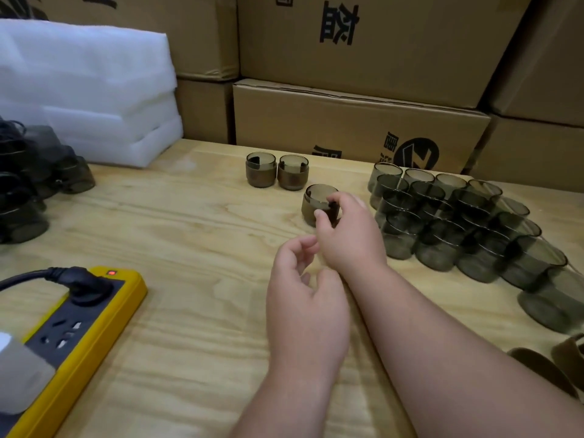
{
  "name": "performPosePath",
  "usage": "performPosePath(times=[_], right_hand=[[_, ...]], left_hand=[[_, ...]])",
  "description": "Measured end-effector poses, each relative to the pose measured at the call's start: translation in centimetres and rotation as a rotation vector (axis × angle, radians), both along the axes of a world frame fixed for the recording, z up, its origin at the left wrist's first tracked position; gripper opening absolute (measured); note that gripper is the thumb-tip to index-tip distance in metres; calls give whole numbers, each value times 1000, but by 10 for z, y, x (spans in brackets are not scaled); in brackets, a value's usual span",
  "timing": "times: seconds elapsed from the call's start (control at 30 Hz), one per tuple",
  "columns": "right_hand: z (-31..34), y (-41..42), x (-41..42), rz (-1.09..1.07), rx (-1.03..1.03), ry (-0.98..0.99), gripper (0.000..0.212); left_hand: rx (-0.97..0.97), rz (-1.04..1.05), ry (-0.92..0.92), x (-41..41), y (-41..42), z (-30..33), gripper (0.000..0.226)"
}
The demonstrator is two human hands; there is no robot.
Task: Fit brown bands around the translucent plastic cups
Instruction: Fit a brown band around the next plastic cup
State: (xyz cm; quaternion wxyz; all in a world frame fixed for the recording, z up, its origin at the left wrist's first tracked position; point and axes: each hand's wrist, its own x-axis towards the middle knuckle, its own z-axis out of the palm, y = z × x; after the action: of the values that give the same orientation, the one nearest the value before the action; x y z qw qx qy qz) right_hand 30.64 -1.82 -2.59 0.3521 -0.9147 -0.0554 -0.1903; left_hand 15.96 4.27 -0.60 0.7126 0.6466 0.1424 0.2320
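Your pale, grained wooden worktop spreads beneath both hands. Just right of your right hand stand smoky, cylindrical unbanded cups. That hand grips an upright banded cup, mouth upward. Your left hand, nearer you, hangs loosely curled, holding nothing.

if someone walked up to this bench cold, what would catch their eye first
Probably the right hand at mid-table, its fingers curled round a banded cup standing upright on the wooden table, with the left hand loosely curled and empty just below it. Next, the block of unbanded smoky cups massed at the right, and the yellow power strip at lower left with its red light on.
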Motion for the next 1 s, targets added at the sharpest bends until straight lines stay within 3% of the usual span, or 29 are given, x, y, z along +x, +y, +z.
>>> performPosePath(times=[0.23,0.43,0.67,0.73,1.0], right_hand=[[5,20,65,-206,11,23,39],[7,28,90,-164,-17,29,38],[7,29,85,-137,21,49,58],[7,27,75,-115,27,56,62],[5,6,5,-68,-99,86,58]], left_hand=[[-19,6,47,2,0,2,44],[-3,45,84,7,-1,-3,60],[3,38,9,10,0,-5,45],[8,13,-4,10,1,-7,50],[55,2,-55,13,4,-16,32]])
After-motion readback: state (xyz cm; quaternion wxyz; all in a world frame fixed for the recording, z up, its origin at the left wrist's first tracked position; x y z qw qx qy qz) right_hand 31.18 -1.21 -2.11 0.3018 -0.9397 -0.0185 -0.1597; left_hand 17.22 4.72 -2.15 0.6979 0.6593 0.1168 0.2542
